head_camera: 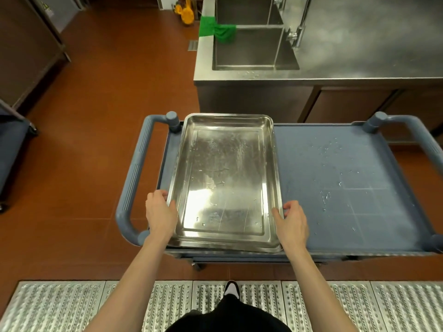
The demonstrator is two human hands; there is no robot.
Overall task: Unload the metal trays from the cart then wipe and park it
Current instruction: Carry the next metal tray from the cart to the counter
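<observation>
A shiny metal tray (225, 178) lies on the left half of the grey-blue cart (340, 188), on top of at least one more tray whose rim shows beneath its near edge. My left hand (159, 209) grips the tray's left rim near the front corner. My right hand (292, 219) grips the right rim opposite it. The cart's right half is bare and speckled with water drops. A green cloth (217, 28) hangs over the divider of the steel sink (254, 65) behind the cart.
A steel counter (371, 49) with a tap runs behind the cart. Cart handles (134, 178) stick out at both ends. Another dark cart (12, 149) stands at the far left on the red tile floor. A metal floor grate (72, 305) lies under my feet.
</observation>
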